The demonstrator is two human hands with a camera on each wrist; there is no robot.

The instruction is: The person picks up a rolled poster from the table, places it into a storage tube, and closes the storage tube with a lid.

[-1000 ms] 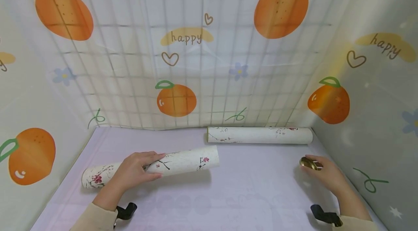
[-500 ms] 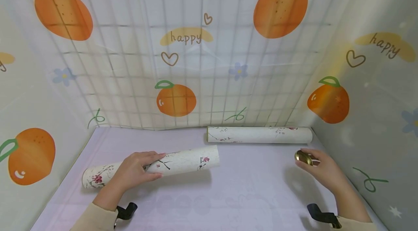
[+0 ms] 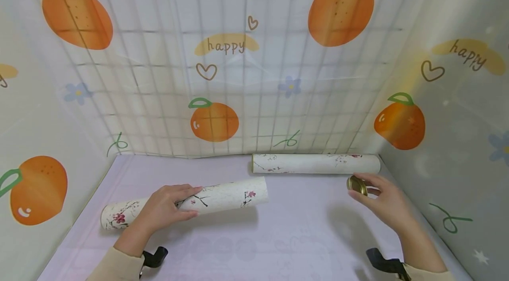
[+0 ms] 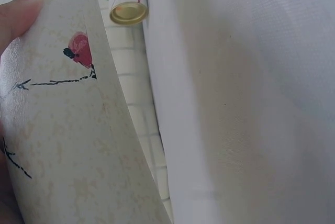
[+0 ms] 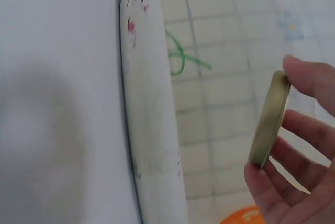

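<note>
My left hand [image 3: 165, 208] grips a white cardboard tube [image 3: 228, 195] printed with dark branches and pink blossoms. The tube's right end is tilted up off the table, and its left end is low. In the left wrist view the tube [image 4: 78, 124] fills the left side. On the right, my right hand [image 3: 385, 201] pinches a round gold metal cap [image 3: 357, 185] by its rim, above the table and apart from the tube. The right wrist view shows the cap [image 5: 269, 122] edge-on between thumb and fingers. Whether the held tube's right end is open cannot be seen.
A second white blossom-printed tube [image 3: 314, 164] lies along the back of the table [image 3: 278, 237]; a gold cap [image 4: 128, 13] closes its left end. Cloth walls [image 3: 254, 73] printed with oranges stand at the back and both sides.
My right hand has moved left and slightly up with the gold cap, turning the cap's face more toward the left. The left hand and its tube have stayed almost still.
</note>
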